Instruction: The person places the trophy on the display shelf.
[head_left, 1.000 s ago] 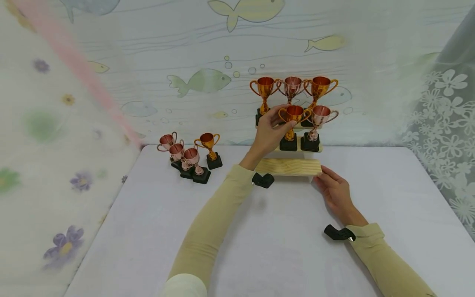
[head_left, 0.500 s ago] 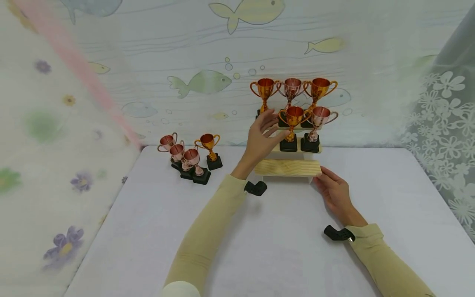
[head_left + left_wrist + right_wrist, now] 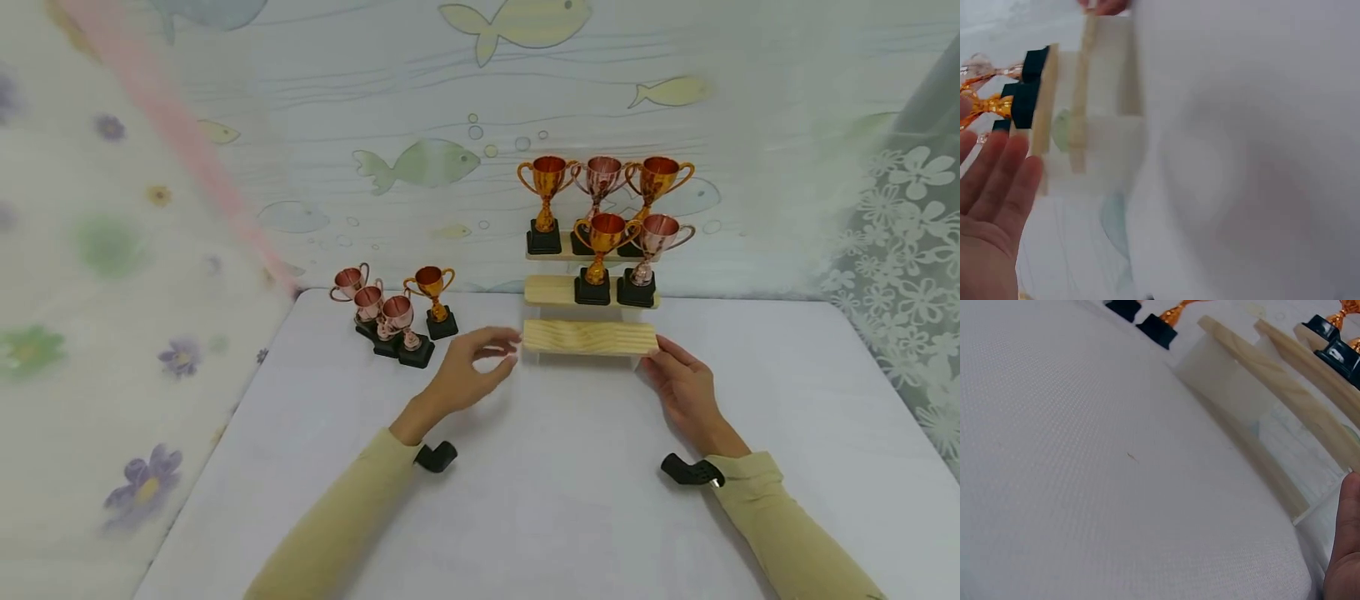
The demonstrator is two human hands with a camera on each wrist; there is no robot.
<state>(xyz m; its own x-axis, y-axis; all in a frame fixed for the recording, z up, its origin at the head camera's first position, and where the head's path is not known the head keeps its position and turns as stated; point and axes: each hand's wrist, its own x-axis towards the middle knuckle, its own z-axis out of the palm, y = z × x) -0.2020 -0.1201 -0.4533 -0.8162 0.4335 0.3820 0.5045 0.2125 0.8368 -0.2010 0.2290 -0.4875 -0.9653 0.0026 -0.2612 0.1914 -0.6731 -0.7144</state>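
Observation:
My left hand (image 3: 463, 377) is just left of the lowest step of a three-tier wooden stand (image 3: 588, 337). It holds nothing, its fingers gently bent and apart from the thumb. With fingers and thumb, my right hand (image 3: 684, 392) grips the right end of that step. A gold trophy (image 3: 597, 258) and a pink trophy (image 3: 647, 260) stand on the middle step, toward its right. Behind them, the top step carries a gold trophy (image 3: 546, 204), a pink trophy (image 3: 597, 179) and another gold trophy (image 3: 654, 179), their bases partly hidden.
Left of the stand, several pink trophies (image 3: 397, 314) are bunched close together on the white tablecloth (image 3: 570, 483). A gold trophy (image 3: 432, 287) stands beside them. A fish-patterned curtain (image 3: 360, 108) hangs behind the table, and a flowered one (image 3: 97, 333) at the left.
My left hand has let go of the gold trophy on the middle step and moved down and left, away from it. The right hand keeps its place at the stand.

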